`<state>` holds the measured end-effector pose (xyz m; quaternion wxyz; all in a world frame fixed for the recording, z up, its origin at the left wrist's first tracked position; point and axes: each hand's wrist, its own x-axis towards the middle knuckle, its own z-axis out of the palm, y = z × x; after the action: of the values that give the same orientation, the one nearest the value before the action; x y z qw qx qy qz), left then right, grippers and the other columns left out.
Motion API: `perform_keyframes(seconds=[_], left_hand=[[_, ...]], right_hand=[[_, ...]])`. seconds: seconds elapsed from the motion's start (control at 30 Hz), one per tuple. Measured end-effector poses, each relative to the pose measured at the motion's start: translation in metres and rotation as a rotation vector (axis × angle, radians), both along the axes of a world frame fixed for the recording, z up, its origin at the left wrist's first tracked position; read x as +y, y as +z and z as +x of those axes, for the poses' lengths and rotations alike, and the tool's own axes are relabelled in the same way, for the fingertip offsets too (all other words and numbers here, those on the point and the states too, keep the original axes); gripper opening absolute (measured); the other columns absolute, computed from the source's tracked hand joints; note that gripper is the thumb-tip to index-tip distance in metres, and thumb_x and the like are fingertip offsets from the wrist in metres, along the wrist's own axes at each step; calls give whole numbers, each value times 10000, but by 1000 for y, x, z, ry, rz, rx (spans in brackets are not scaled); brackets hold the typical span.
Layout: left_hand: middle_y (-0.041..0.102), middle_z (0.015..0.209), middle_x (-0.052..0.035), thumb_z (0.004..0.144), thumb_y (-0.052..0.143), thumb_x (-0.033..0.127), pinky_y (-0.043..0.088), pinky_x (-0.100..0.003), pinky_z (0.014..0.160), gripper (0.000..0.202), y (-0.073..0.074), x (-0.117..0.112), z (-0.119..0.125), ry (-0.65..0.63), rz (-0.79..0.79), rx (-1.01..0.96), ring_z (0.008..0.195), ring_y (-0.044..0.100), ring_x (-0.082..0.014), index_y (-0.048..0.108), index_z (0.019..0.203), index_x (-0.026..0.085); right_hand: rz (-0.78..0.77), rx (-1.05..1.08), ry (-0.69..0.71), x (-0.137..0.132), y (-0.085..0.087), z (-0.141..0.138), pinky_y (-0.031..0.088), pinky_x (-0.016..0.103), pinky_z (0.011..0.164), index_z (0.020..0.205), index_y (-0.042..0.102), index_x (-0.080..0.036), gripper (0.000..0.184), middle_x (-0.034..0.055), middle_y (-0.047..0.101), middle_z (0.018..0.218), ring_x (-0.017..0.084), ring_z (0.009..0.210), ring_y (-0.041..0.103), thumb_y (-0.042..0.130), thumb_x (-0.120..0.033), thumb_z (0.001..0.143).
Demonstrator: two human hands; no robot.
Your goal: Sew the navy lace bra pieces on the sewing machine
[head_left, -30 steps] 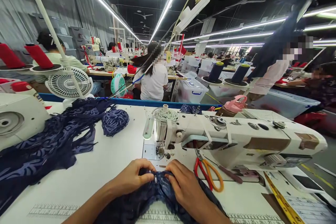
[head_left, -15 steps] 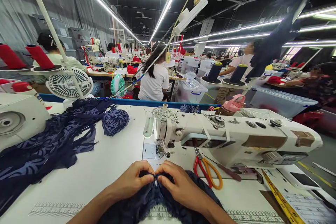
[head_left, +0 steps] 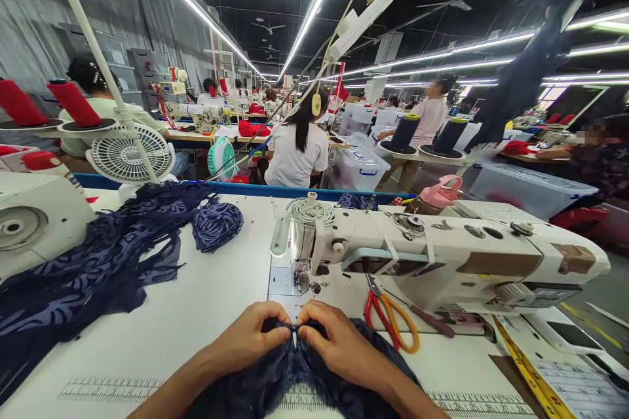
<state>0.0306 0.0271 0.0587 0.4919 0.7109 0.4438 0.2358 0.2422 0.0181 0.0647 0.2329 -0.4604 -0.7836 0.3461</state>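
Right of the heaped navy fabric (head_left: 113, 255), I see the left hand (head_left: 250, 334) pinching the dark garment (head_left: 263, 376) over the table (head_left: 216, 288), while the right hand (head_left: 339, 347), its grip closed there too (scissors (head_left: 375, 289) just beyond), has drawn in, seemingly bringing the held parts together.

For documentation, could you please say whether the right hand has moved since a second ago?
Yes: the right hand has shifted its fingertips left, away from the scissors.
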Motion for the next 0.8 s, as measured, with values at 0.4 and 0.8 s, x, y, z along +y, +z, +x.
perform_keyframes(seconds=[0.4, 0.8], left_hand=[[557, 755, 27, 815, 537, 267, 346, -254, 662, 139, -8, -6, 5, 55, 67, 21, 717, 457, -149, 637, 831, 172], [645, 866, 31, 834, 580, 249, 406, -236, 750, 111, -8, -7, 3, 65, 82, 20, 820, 552, -156, 630, 917, 195]], right_hand=[[8, 12, -13, -3, -1, 0, 393, 280, 772, 860, 581, -233, 88, -29, 617, 873, 166, 860, 573, 549, -155, 884], [-3, -6, -32, -3, -2, 4, 378, 269, 781, 879, 598, -235, 76, -31, 639, 909, 159, 882, 572, 563, -170, 895]])
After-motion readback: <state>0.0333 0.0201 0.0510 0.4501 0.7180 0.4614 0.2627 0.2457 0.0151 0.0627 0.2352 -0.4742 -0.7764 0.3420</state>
